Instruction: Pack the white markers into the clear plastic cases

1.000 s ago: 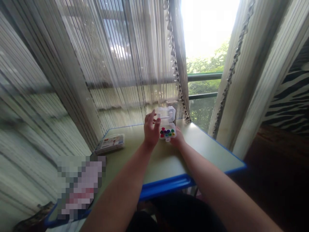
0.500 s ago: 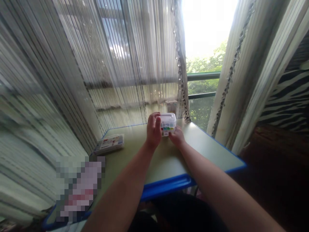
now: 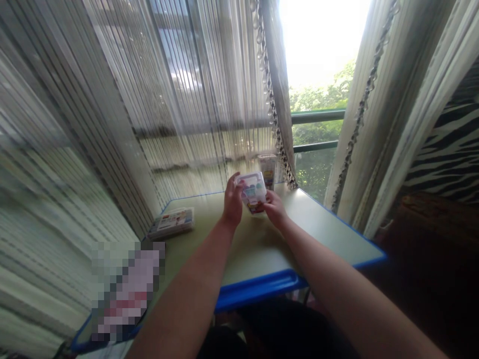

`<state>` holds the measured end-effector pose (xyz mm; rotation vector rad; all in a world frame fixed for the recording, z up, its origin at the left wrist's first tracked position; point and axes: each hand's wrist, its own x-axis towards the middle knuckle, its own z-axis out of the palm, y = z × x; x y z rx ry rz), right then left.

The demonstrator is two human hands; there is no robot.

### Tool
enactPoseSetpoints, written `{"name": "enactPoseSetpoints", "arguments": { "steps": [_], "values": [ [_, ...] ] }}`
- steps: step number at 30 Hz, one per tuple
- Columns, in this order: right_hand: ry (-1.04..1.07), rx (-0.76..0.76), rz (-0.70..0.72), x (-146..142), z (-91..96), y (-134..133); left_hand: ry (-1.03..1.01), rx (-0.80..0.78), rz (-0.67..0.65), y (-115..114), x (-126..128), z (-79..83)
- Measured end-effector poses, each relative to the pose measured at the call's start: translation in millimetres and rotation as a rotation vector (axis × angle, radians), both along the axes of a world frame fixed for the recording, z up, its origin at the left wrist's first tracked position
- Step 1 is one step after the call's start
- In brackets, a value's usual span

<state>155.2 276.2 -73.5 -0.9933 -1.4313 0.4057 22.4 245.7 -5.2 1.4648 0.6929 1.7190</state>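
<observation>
A small clear plastic box [image 3: 255, 189] with coloured pieces or print showing through it is held up over the far part of the table. My left hand [image 3: 233, 200] grips its left side, fingers along the upper edge. At the lower right corner, my right hand [image 3: 274, 207] pinches the box between thumb and fingers. The box is tilted, with its broad face turned toward me. What exactly is inside is too blurred to name.
The pale table [image 3: 247, 254] has a blue edge. A flat case [image 3: 172, 222] with a printed top lies at its left. Behind my hands stands an upright carton [image 3: 268, 168]. A blurred-out pinkish object [image 3: 130, 289] is at the near left. Striped string curtains [image 3: 194, 99] hang behind.
Both hands have turned the box, so its broad face now shows instead of its side. My left hand's fingers have shifted along the edge. The view has moved slightly.
</observation>
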Motion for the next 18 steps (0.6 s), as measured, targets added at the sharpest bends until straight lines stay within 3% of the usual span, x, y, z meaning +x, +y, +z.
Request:
{"name": "enactPoseSetpoints", "arguments": {
  "steps": [5, 12, 18],
  "values": [
    [0.086, -0.042, 0.145, -5, 0.7, -3, -0.1, -0.038, -0.126, 1, 1, -0.2],
    [0.104, -0.085, 0.243, -18, 0.8, -10, -0.031, -0.002, -0.043, 3, -2, 0.0],
    [-0.056, -0.087, 0.049, -22, 6.2, -18, -0.018, -0.005, -0.004, 9, -2, -1.0]
  ]
}}
